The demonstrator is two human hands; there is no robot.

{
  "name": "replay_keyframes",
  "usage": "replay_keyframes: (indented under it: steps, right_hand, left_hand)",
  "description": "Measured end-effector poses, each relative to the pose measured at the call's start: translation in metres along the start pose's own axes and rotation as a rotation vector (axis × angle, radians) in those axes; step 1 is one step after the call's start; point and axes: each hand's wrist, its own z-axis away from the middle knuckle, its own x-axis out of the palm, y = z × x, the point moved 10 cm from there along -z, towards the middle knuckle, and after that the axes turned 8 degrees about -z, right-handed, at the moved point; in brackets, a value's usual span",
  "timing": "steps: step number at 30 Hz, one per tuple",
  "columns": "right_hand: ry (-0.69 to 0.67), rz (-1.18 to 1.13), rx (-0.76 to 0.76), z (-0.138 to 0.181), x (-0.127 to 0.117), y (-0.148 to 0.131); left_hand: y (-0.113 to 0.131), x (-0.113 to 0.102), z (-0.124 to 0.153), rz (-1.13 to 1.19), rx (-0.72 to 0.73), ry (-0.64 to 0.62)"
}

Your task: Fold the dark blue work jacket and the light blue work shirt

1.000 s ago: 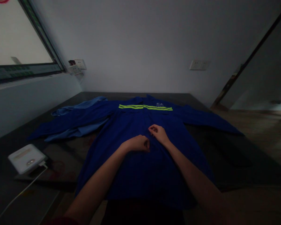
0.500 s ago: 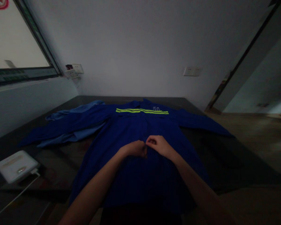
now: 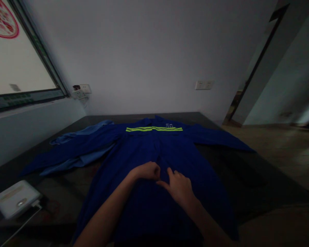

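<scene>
A dark blue work jacket (image 3: 154, 151) with a yellow-green reflective stripe (image 3: 154, 129) across the chest lies spread flat on a dark table (image 3: 247, 171), sleeves out to both sides. My left hand (image 3: 145, 171) rests on the jacket's front middle with fingers curled, pinching the cloth. Just beside it, my right hand (image 3: 179, 185) lies on the jacket with fingers bent, its fingertips pressed on the cloth next to the left hand. Dim light hides what lies under the fingers.
A lighter blue garment (image 3: 77, 137) lies under the jacket's left sleeve. A white box-like device (image 3: 16, 199) with a cable (image 3: 20, 226) sits at the table's left front. Wall sockets (image 3: 81, 91) and a window (image 3: 12, 61) are at left; a wooden floor (image 3: 280, 144) lies to the right.
Both hands have slid toward me along the jacket's front. The right hand turned from a pinch to lying knuckles up on the cloth. The camera tilted up a little.
</scene>
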Motion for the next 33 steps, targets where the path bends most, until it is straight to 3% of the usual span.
replay_keyframes:
  steps: [4,9,14,19,25,27,29,33]
  right_hand:
    - [-0.046,0.012,0.035,-0.002,0.001,-0.006]
    - [-0.165,0.018,-0.042,-0.003,0.000,-0.011]
    - [-0.199,-0.298,-0.130,-0.025,0.006,0.009]
    - [-0.074,-0.528,-0.058,-0.061,0.012,0.038]
    - [0.128,-0.672,-0.148,-0.087,-0.019,0.028]
    - [0.194,-0.701,-0.191,-0.093,-0.032,0.021]
    - [0.217,-0.802,-0.206,-0.098,-0.038,0.017]
    - [0.090,-1.188,-0.052,-0.106,-0.014,0.022]
  left_hand:
    - [0.000,-0.001,0.002,-0.010,-0.006,0.003]
    - [-0.002,-0.002,0.004,0.039,0.035,0.007]
    - [-0.009,-0.005,0.001,0.082,0.061,0.015]
    - [-0.025,-0.010,-0.006,0.134,0.047,0.025]
    - [-0.050,-0.030,-0.011,0.079,-0.063,0.083]
    - [-0.055,-0.040,-0.008,0.025,-0.140,0.153]
    - [-0.053,-0.053,0.000,-0.015,-0.196,0.302]
    - [-0.035,-0.065,0.021,0.024,-0.200,0.650]
